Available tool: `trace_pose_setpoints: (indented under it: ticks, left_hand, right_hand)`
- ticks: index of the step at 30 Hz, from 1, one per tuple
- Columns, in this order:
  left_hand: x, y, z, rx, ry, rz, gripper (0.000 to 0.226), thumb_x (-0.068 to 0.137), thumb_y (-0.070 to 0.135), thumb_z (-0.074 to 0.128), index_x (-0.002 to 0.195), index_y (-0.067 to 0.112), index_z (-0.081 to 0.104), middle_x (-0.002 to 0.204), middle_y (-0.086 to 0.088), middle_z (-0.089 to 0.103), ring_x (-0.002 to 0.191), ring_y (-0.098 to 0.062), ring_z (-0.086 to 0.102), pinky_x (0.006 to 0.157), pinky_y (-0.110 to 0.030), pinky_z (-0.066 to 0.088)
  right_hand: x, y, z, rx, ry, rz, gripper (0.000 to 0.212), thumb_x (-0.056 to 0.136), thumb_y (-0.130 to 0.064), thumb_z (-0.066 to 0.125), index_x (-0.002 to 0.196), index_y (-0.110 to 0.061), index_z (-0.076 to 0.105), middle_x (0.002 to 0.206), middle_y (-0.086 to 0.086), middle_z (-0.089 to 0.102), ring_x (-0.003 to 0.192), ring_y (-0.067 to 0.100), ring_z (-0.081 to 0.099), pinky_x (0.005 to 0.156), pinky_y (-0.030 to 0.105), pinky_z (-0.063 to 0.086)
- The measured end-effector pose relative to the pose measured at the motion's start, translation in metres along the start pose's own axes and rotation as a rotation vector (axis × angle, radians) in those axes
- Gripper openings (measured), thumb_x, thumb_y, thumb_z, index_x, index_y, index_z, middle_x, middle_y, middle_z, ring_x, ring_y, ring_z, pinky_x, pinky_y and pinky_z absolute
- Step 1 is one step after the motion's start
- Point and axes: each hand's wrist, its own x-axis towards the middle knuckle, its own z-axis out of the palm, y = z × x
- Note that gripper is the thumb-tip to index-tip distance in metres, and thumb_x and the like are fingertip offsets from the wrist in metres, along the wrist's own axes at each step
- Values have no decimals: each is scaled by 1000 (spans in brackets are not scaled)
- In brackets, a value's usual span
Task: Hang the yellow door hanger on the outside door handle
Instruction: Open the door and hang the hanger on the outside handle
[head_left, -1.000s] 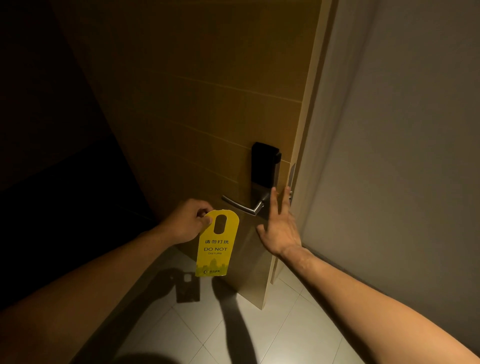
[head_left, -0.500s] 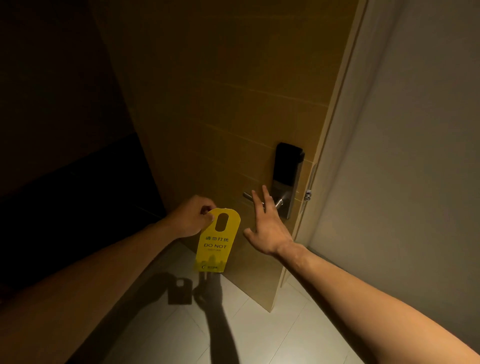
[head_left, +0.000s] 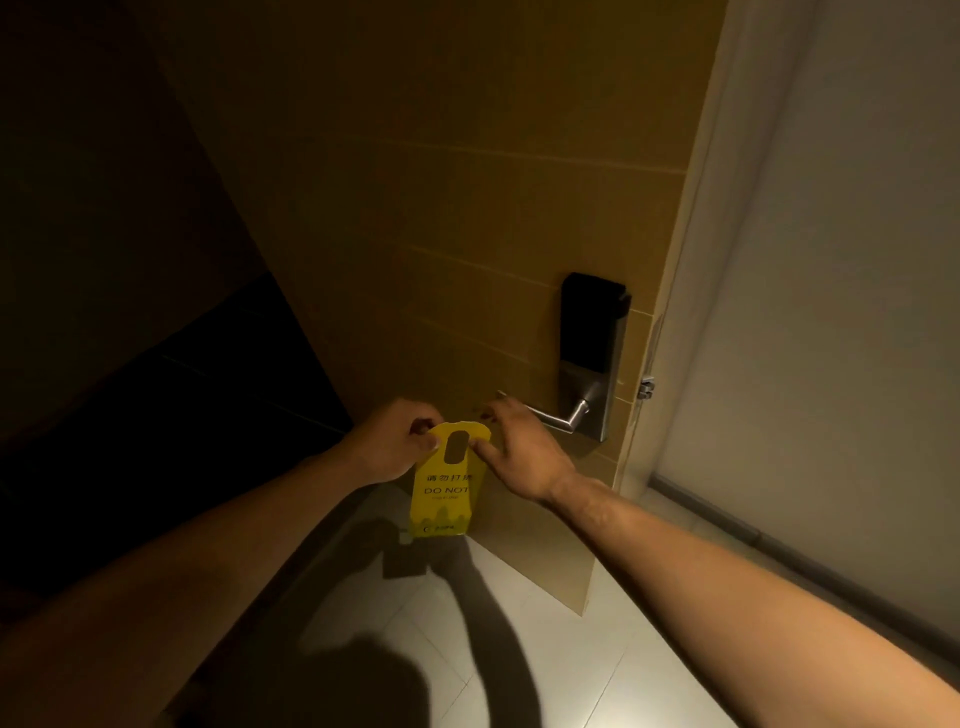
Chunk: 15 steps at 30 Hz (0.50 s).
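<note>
Head view: right hand moved off door handle — now both grips, w/ left hand, pinch yellow door hanger top, ready to hook.

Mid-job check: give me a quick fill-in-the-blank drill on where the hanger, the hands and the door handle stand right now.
1. The yellow door hanger is pinched at its top by ____ hands: left hand, right hand.
2. The lever of the door handle passes through the hanger's slot: yes or no? ____.
3. The hanger sits to the ____ of the lock plate in the head view.
4. The English words legible on the hanger are "DO ____".

Missing words: both; no; left; NOT
</note>
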Motion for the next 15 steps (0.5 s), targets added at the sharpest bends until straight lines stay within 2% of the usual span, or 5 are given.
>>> trace_pose_setpoints:
  ticks: [3,5,8,11,15]
  left_hand:
    - [22,-2,6,35,-36,17,11,93,19,59,87,24,68,85,-1,68,83,-17,65,73,-36,55]
    - [39,-2,11,46,-49,42,14,93,19,59,85,27,66,83,-1,67,81,-19,65,70,-34,53]
    - [72,-6,15,43,-74,77,11,94,18,57,91,23,66,87,-6,66,82,-23,65,71,-39,54]
    - [101,-19,12,42,-85,150,12,94,20,57,99,20,67,88,-4,67,81,-22,65,70,-41,54]
    - [143,-39,-1,26,-138,282,11,92,20,61,100,21,68,89,6,65,82,-9,62,67,-25,48]
  right_hand:
    - [3,9,2,18,-2,38,17,98,-41,55,94,-25,59,90,-7,53,80,11,55,67,28,39]
    - [6,16,2,52,12,85,22,98,-39,55,79,-29,53,76,-12,50,66,4,48,57,28,33]
    - [15,27,1,24,50,152,24,98,-37,55,77,-25,54,71,-10,51,60,3,47,54,29,32]
    - [25,30,3,-29,59,206,24,98,-38,55,76,-30,51,69,-11,54,60,5,51,51,27,34]
    - [43,15,12,-32,85,326,14,99,-37,54,88,-30,59,80,-6,65,70,7,62,62,29,53]
